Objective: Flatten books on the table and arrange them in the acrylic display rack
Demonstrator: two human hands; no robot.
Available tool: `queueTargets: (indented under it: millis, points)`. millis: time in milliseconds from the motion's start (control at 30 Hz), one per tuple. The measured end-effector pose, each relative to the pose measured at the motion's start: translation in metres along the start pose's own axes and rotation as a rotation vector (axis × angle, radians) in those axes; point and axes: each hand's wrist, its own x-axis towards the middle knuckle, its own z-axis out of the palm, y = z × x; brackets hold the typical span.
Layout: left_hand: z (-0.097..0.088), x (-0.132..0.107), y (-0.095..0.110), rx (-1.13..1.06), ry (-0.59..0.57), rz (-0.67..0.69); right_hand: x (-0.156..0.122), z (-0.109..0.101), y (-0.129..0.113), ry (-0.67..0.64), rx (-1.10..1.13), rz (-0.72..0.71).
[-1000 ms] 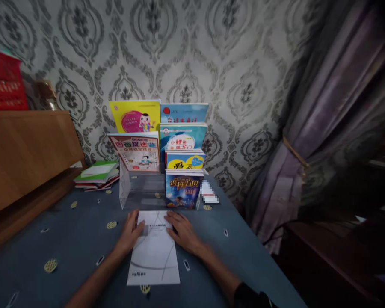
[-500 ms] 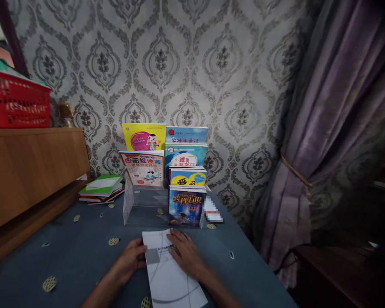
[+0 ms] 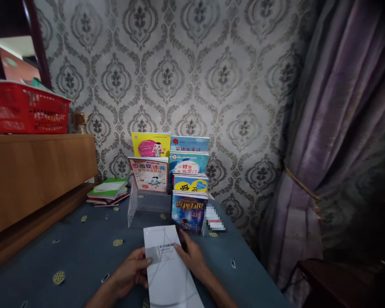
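A white book with a grey square and dark print on its cover lies between my hands at the near side of the table. My left hand grips its left edge, thumb on the cover and fingers underneath. Along the right edge, my right hand holds it with the thumb on top; the other fingers are partly hidden behind it. Just beyond stands a clear tiered book rack. Its lowest right tier bears a dark blue book; a picture book leans on the left.
Higher on the rack are a yellow book and several blue ones. A stack of books lies at the back left, beside a wooden cabinet with a red basket on top. A purple curtain hangs at right.
My left thumb has come onto the cover, and my right hand has shifted from lying flat on the book to gripping its right edge. The view has tilted and turned slightly.
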Motion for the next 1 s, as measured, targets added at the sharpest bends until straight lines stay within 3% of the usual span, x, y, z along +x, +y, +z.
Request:
queueTargets:
  millis: [133,233,400,567,700,867,1000]
  points:
    - [-0.009,-0.020,0.012,0.033,-0.003,0.043,0.008,0.004,-0.011,-0.135,0.259,0.007]
    - [-0.021,-0.034,0.019,0.063,-0.008,0.062,0.008,0.010,-0.021,-0.263,0.373,0.097]
    - [-0.041,-0.042,0.024,0.071,-0.033,0.043,0.002,0.013,-0.036,-0.464,0.621,0.190]
    - [-0.051,-0.032,0.023,0.087,-0.077,-0.002,-0.003,0.015,-0.041,-0.452,0.838,0.338]
    - [-0.056,-0.023,0.030,0.123,-0.061,-0.016,-0.004,0.011,-0.048,-0.396,0.873,0.380]
    - [-0.059,-0.020,0.055,0.195,-0.030,0.019,0.009,-0.004,-0.070,-0.282,0.780,0.212]
    - [-0.056,-0.014,0.092,0.246,0.015,0.143,0.031,-0.022,-0.098,-0.201,0.690,0.013]
